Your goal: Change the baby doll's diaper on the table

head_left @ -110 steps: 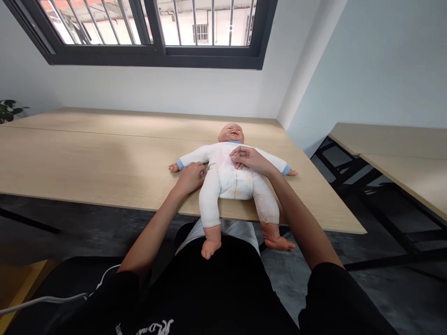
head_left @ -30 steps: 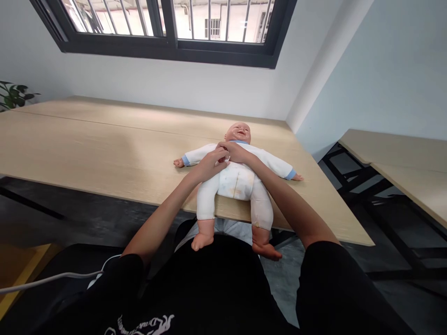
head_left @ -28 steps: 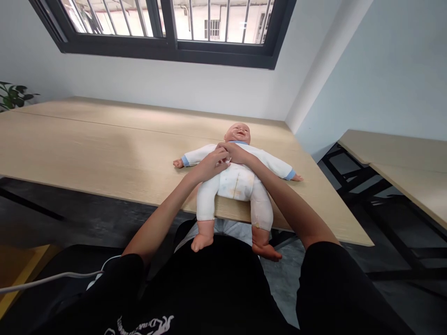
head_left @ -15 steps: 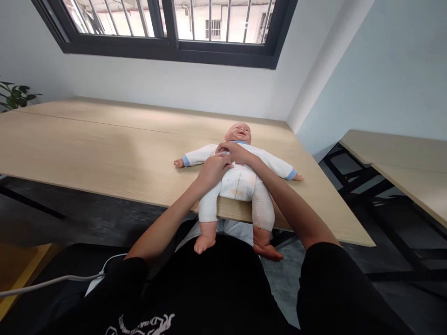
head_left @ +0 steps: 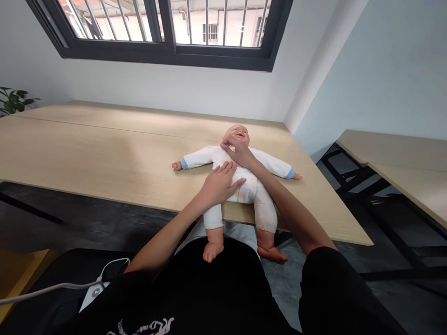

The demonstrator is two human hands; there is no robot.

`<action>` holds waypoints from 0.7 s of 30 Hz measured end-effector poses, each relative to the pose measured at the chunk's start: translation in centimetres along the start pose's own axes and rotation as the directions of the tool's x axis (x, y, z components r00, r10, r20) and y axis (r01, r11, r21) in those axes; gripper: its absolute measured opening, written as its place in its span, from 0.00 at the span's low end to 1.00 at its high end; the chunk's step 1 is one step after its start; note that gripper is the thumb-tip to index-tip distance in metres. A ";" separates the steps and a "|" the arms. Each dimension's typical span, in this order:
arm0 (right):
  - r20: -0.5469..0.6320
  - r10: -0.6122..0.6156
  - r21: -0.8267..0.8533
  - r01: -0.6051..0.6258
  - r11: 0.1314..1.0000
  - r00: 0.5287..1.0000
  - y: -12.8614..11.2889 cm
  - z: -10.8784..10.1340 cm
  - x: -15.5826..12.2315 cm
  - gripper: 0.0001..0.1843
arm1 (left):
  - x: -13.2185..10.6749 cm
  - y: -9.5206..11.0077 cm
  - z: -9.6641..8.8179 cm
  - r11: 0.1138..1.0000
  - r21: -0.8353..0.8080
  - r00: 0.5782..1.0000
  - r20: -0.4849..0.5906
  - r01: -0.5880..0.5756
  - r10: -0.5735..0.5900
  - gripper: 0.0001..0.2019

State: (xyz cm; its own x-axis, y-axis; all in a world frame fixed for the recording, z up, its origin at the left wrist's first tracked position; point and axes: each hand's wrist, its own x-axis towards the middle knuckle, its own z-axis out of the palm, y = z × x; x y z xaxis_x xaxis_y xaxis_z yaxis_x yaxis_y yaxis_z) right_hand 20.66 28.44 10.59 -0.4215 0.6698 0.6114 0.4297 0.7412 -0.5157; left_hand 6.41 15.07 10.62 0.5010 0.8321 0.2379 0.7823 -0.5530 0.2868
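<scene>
A baby doll in a white suit with blue cuffs lies on its back at the near edge of a wooden table, legs hanging over the edge. My left hand lies flat on the doll's belly with its fingers stretched out. My right hand is at the doll's neck, fingertips pinched together at the collar just under the chin; what they hold is hidden.
A second wooden table on a black frame stands to the right across a gap of dark floor. A potted plant is at the far left. A white cable and device lie by my left side.
My left hand has left the doll's chest, slid down to its belly and spread flat. My right hand has moved up from the chest to the collar under the chin.
</scene>
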 end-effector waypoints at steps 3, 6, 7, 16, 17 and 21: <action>-0.240 0.015 -0.056 -0.029 0.998 0.971 -1.1 -1.7 -1.6 0.21 | 0.0 -0.2 -0.6 1.000 -0.025 0.998 0.059 0.009 -0.008 0.31; -0.381 0.053 -0.097 -0.097 0.990 0.923 -2.1 -4.1 -4.8 0.24 | 0.1 -0.2 -0.8 1.000 0.009 0.996 0.084 0.016 -0.017 0.30; -0.423 0.085 -0.105 -0.142 0.984 0.902 -2.3 -4.7 -6.1 0.24 | 0.1 -0.2 -0.7 0.999 0.026 0.996 0.087 0.019 -0.021 0.31; -0.387 0.483 -0.174 -0.576 0.799 0.786 -2.4 -5.3 -13.0 0.28 | 0.0 -1.9 0.2 0.962 -0.270 0.998 0.036 -0.030 0.042 0.30; -0.345 0.520 -0.180 -0.599 0.780 0.781 -2.3 -5.1 -13.0 0.31 | 0.0 -2.3 0.5 0.925 -0.378 0.999 -0.019 -0.041 0.037 0.28; -0.219 0.634 -0.044 -0.657 0.753 0.742 -2.0 -4.7 -12.9 0.36 | -0.1 -4.0 2.1 0.751 -0.660 0.911 -0.323 -0.021 -0.258 0.22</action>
State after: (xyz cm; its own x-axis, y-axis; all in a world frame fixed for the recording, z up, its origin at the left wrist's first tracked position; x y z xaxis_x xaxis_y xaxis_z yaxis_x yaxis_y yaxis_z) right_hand 28.96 18.11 6.54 0.1348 0.9567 0.2580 0.6357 0.1162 -0.7632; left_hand 3.98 17.26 7.47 0.1348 0.8866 0.4425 0.3328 -0.4611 0.8226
